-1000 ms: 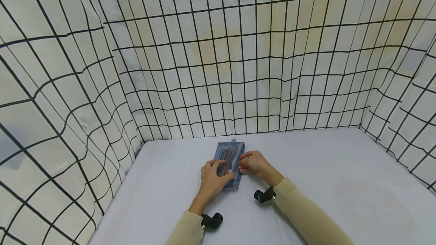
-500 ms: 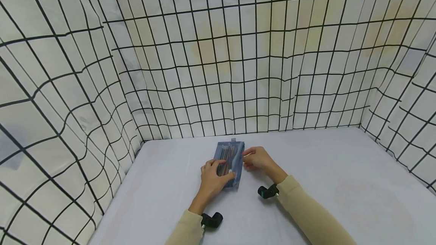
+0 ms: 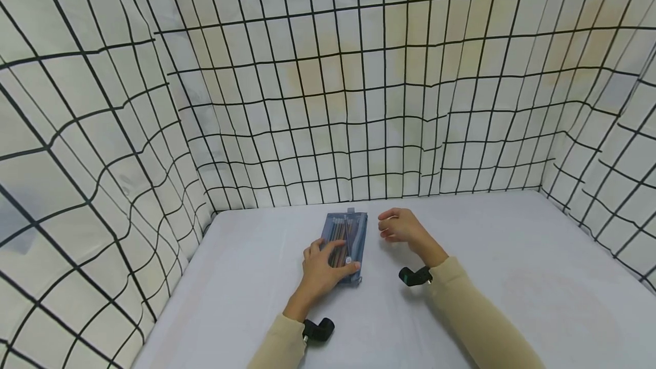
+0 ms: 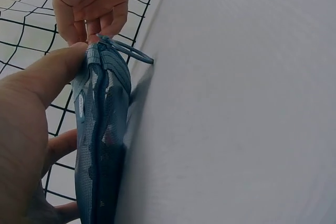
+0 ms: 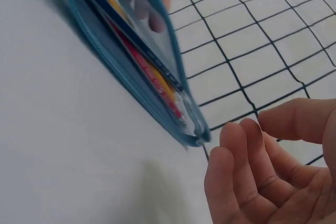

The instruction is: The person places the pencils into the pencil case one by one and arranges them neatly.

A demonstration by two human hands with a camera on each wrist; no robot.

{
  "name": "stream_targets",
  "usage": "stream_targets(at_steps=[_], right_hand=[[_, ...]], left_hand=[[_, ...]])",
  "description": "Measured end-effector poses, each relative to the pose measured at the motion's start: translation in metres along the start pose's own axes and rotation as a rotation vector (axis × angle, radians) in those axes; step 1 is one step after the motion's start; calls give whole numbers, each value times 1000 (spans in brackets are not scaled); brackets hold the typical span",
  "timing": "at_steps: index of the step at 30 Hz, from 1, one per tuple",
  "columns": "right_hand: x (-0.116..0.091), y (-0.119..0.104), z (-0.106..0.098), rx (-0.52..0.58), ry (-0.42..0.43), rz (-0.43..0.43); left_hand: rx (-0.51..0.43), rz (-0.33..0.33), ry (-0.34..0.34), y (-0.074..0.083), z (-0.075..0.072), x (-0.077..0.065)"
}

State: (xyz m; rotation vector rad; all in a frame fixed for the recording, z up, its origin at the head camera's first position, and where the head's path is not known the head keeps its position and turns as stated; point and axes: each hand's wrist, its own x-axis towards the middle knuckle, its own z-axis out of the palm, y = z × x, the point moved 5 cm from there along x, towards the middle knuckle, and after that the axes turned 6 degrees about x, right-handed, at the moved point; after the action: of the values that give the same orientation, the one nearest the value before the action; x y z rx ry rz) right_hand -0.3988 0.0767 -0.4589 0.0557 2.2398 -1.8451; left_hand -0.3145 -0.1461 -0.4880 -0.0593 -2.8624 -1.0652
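Observation:
A blue mesh zip pencil case [image 3: 359, 244] with several pencils inside lies on the white table. My left hand [image 3: 322, 269] grips its near part, thumb by the zip end and fingers over the mesh. In the left wrist view the case's zipped side [image 4: 102, 145] faces the camera, with a looped pull [image 4: 134, 53] at one end. Seen from the right wrist, the side of the case gapes, and a red pencil [image 5: 144, 69] shows among yellow and dark ones. My right hand [image 3: 402, 226] hovers just right of the case, fingers loosely curled, holding nothing.
The white tabletop [image 3: 246, 278] stretches out around the case. White walls with a black grid net [image 3: 348, 101] rise at the back and both sides. A small black camera [image 3: 319, 330] is worn on the left wrist and another black camera [image 3: 415, 276] on the right.
My right hand has left the case's right edge and moved to the right and farther back. The left hand's thumb and index finger have shifted slightly right, and the case's near end with them.

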Motion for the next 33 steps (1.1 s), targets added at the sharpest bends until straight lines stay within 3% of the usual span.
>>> stream_targets(at_steps=[6, 12, 17, 28, 33], right_hand=[[-2, -7, -12, -4, -9, -23], [-3, -15, -22, -7, -37, -54], [-7, -15, -30, -29, -64, -74], [-28, -4, -57, -176, -120, -146], [-32, 2, -65, -303, -135, -230]], left_hand=[[58, 39, -33, -1, 1, 1], [114, 139, -66, 1, 3, 3], [130, 171, -96, 2, 3, 3], [268, 190, -123, 11, -1, 4], [351, 252, -164, 13, -10, 2]])
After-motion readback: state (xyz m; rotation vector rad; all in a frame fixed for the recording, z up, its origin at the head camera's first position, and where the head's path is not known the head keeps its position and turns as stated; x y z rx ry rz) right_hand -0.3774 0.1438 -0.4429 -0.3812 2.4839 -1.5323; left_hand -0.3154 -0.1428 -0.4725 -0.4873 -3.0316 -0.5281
